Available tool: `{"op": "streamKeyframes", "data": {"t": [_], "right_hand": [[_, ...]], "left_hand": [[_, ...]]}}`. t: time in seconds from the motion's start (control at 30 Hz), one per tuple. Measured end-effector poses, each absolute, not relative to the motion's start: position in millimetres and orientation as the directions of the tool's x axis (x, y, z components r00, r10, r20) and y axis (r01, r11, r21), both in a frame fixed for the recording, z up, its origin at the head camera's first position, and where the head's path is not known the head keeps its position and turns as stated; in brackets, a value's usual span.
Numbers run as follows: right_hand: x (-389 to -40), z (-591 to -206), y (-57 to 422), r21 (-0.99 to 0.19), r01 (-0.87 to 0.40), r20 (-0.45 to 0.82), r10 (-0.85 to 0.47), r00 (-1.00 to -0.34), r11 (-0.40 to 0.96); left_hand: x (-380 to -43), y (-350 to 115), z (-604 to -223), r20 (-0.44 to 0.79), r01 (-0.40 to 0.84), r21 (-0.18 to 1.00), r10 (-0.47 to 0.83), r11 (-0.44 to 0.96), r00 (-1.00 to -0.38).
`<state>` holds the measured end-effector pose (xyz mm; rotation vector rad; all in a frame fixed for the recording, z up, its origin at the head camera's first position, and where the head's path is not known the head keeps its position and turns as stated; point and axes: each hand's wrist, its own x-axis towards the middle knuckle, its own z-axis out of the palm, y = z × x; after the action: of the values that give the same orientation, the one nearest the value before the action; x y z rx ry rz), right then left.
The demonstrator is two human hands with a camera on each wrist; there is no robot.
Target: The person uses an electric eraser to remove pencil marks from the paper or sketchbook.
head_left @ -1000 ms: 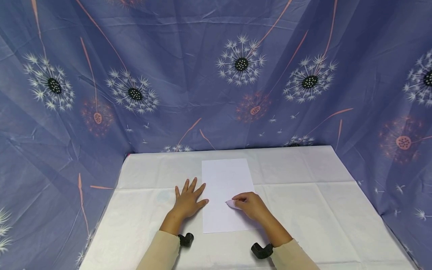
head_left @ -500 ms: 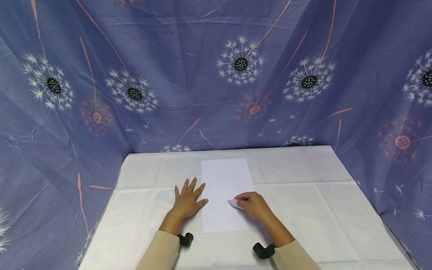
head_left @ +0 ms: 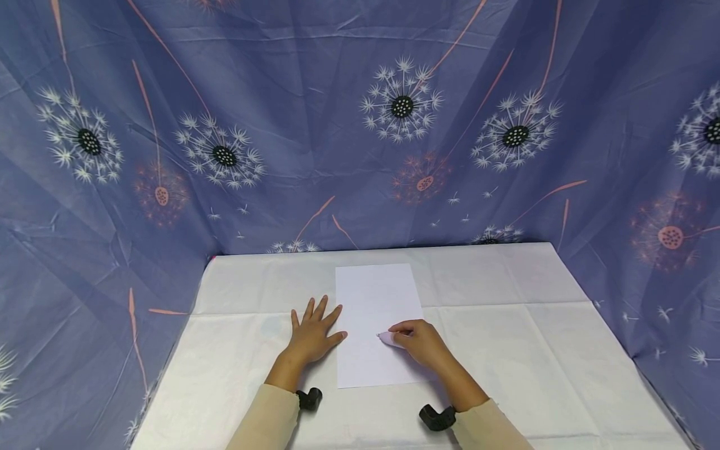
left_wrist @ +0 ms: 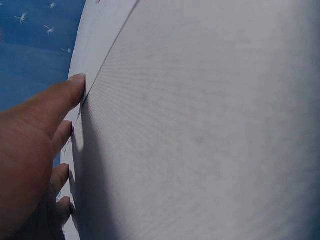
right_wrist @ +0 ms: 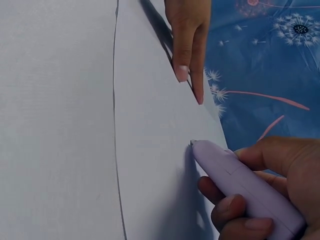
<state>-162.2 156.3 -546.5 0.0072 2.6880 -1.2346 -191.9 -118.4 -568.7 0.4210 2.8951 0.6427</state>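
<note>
The right hand (head_left: 422,345) grips a lilac pen-shaped tool (right_wrist: 242,182), tip at the white paper (head_left: 377,292). The left hand (head_left: 310,340), fingers spread wide, touches the paper's left edge.

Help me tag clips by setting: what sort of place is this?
Probably a makeshift indoor recording booth: dandelion-print fabric hangs behind and on both sides of a white-covered table, where a sheet of white paper lies.

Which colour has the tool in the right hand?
Pale purple; the tool shows best in the right wrist view.
</note>
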Motion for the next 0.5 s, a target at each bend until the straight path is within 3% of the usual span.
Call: {"op": "streamKeyframes", "data": {"t": [0.5], "right_hand": [[-163.0, -547.3, 159.1, -0.739, 0.099, -0.178, -0.051, -0.983, 0.667]], "left_hand": [[-192.0, -119.5, -569.0, -0.083, 0.239, 0.434, 0.303, 0.869, -0.949]]}}
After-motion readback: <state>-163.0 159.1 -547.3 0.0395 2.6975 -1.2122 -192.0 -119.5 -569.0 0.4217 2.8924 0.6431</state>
